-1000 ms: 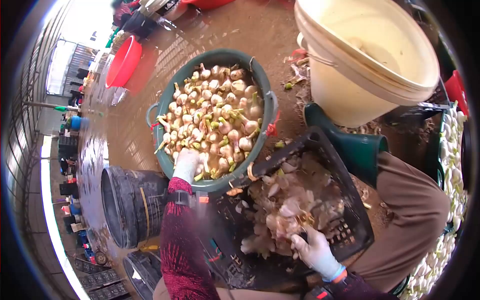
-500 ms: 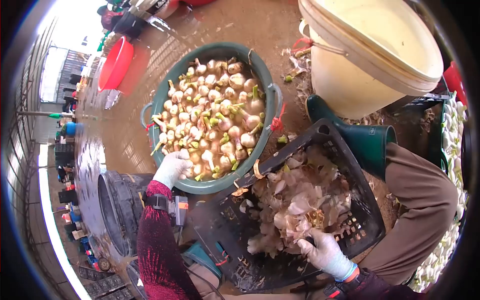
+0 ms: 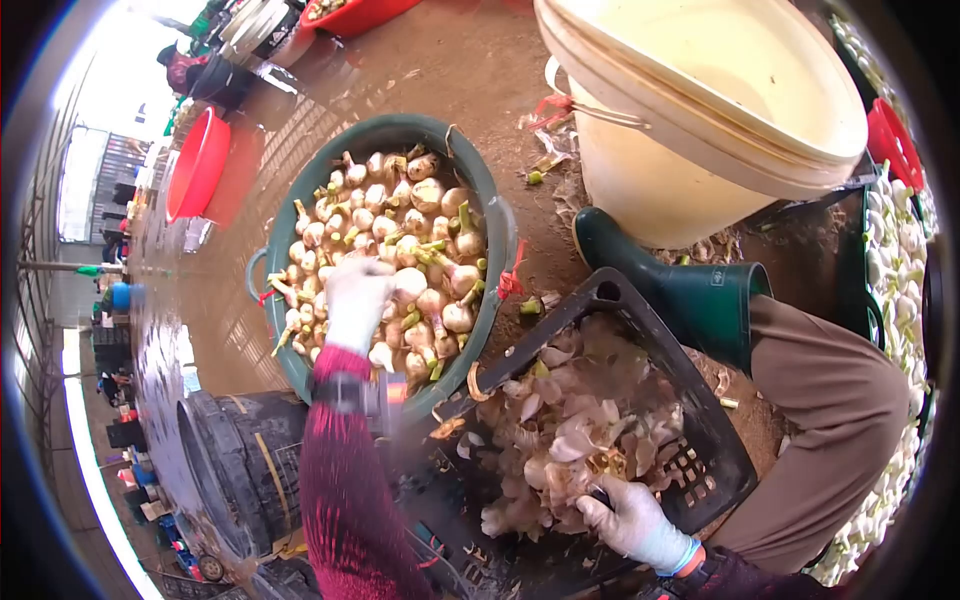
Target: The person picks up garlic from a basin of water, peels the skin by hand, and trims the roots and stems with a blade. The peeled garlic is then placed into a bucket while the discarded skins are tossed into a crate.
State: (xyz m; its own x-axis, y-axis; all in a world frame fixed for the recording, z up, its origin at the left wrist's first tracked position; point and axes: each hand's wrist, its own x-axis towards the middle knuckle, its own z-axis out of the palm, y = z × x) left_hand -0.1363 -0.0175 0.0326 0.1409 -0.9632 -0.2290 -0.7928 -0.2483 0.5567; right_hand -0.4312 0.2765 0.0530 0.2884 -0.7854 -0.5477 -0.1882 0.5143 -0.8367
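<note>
My left hand [image 3: 357, 292], in a pale glove, is over the garlic bulbs [image 3: 385, 222] in a round green tub [image 3: 488, 175] of water. Its fingers are smeared by motion, and a white garlic bulb [image 3: 409, 284] lies right at the fingertips; I cannot tell whether they grip it. My right hand [image 3: 635, 522], gloved too, is closed at the near side of a black plastic crate [image 3: 728, 452]. A small dark object [image 3: 600, 494] shows between its thumb and fingers. Loose garlic skins [image 3: 575, 430] are heaped in the crate beside that hand.
A large cream bucket [image 3: 640, 170] stands beyond the crate, with a green rubber boot [image 3: 690, 295] before it. Left of my arm is a black bucket [image 3: 230, 470]. A red basin [image 3: 200, 165] sits farther off. Peeled white garlic [image 3: 890, 270] lies along the right edge.
My left hand has moved from the tub's near rim up and inward over the bulbs. My right hand stays closed beside the skins. The whole view has shifted slightly.
</note>
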